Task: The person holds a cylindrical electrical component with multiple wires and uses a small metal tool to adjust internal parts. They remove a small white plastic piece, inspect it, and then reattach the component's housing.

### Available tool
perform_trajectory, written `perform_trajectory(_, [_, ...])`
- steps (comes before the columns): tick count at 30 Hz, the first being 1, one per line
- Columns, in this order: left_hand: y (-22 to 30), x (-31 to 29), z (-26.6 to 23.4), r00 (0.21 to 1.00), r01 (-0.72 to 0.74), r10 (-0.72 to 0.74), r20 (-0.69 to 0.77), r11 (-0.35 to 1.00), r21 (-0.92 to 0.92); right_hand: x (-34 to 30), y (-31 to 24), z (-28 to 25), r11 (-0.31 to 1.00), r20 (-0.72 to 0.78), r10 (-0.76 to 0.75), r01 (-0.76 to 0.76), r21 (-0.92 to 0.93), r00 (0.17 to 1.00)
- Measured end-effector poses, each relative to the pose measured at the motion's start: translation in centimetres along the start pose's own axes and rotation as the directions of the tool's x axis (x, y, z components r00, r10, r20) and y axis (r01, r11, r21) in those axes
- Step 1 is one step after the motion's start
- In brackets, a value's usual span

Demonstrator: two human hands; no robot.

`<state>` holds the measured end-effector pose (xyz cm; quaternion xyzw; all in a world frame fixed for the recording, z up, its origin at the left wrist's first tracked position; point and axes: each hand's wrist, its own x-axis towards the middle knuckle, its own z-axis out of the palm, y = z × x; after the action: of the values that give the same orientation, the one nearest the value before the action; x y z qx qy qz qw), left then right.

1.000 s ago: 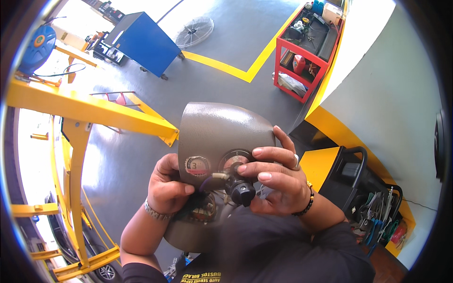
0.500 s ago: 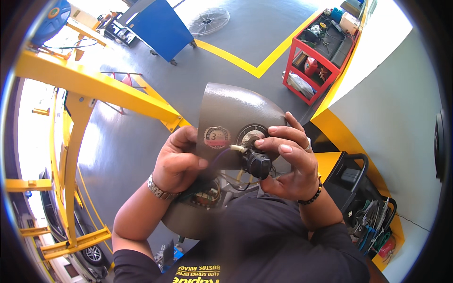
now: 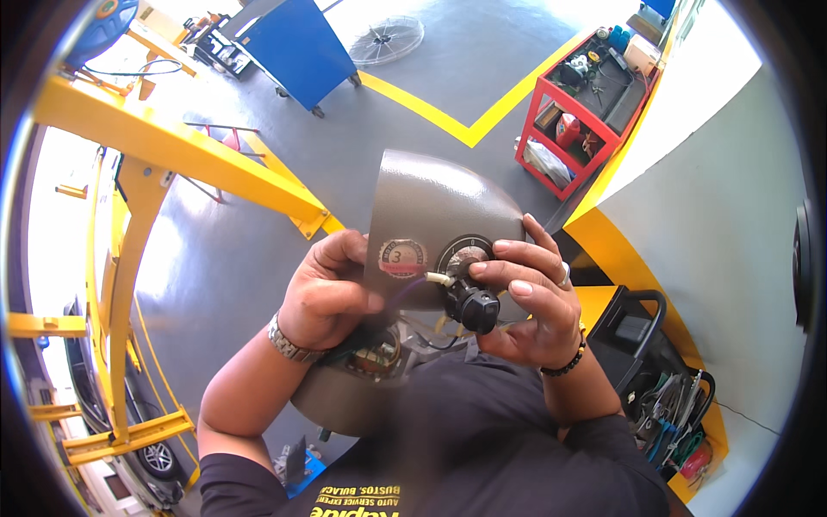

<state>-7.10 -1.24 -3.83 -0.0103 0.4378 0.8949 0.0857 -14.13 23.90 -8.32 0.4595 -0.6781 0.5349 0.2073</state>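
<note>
In front of my chest is a brown-grey rounded metal housing (image 3: 448, 189) with a round sticker and a dial plate (image 3: 466, 255) on its side. My left hand (image 3: 332, 289) is closed on its left edge, fingers partly hidden behind the metal. A black rotary switch (image 3: 474, 306) with a white-sleeved wire hangs at the dial's hole. My right hand (image 3: 538, 297) curls around the switch, its fingertips at the dial and switch collar and its thumb below. Underneath, a second brown-grey housing part (image 3: 345, 396) lies open by my lap, with wiring (image 3: 379, 355) showing inside.
A yellow lift frame (image 3: 172, 159) stands at left, with a car wheel (image 3: 158, 457) below it. Farther off are a blue cabinet (image 3: 297, 56) on casters, a round fan guard (image 3: 388, 40) and a red tool cart (image 3: 586, 112). A black cart with tools (image 3: 672, 414) is close at right.
The upper housing and both hands sit slightly farther right in the picture. The switch appears turned a little, and both hands keep their hold.
</note>
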Motion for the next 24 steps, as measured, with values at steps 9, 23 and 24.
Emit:
perform_trajectory(9, [0.4, 0.3, 0.0, 0.999, 0.028, -0.027, 0.039, 0.999, -0.017, 0.1, 0.2, 0.0, 1.0, 0.0, 0.015, -0.015, -0.017, 1.0])
perform_trajectory(23, [1.2, 2.7, 2.5, 0.951, 0.239, -0.177, -0.252, 0.94, 0.242, -4.0, 0.6, -0.6, 0.999, 0.0, -0.029, 0.029, 0.014, 1.0])
perform_trajectory(24, [1.3, 3.5, 2.8, 0.947, 0.251, -0.19, -0.258, 0.94, 0.231, -4.4, 0.3, -0.7, 1.0, 0.015, -0.016, 0.016, -0.001, 1.0])
